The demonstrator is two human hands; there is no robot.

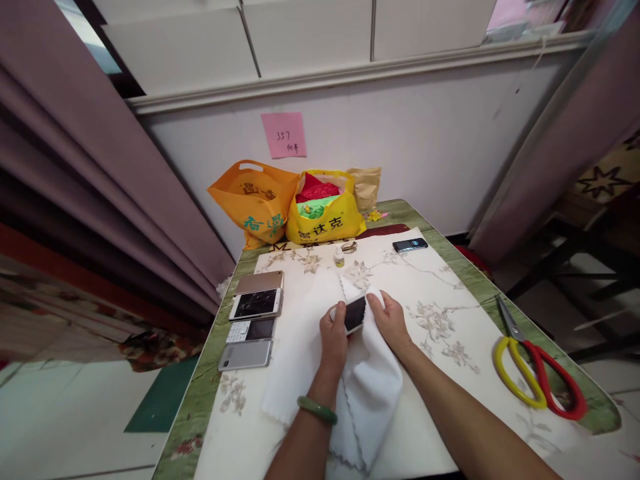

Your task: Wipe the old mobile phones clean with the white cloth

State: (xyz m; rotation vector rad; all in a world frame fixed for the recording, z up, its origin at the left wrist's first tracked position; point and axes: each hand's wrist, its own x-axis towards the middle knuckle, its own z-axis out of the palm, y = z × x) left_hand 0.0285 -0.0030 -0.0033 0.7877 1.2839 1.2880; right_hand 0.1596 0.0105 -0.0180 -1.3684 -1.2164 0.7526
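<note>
A white mobile phone (355, 315) with a dark screen is gripped at its left end by my left hand (334, 337), thumb on its face. My right hand (391, 321) pinches a white cloth (373, 373) and holds it against the phone's right end. The cloth has scalloped edges and drapes down over the table between my forearms, with another part spread flat beneath my left hand. Left of my hands lie a gold phone (259, 283), a white phone with a cracked screen (255, 304), a white keypad phone (251, 330) and a silver phone (245, 355) in a column.
Large scissors (530, 367) with yellow and red handles lie at the right edge. A dark phone (410, 245) rests at the back right, and a small bottle (339, 257) stands behind my hands. An orange bag (257, 203) and a yellow bag (325, 227) stand by the wall.
</note>
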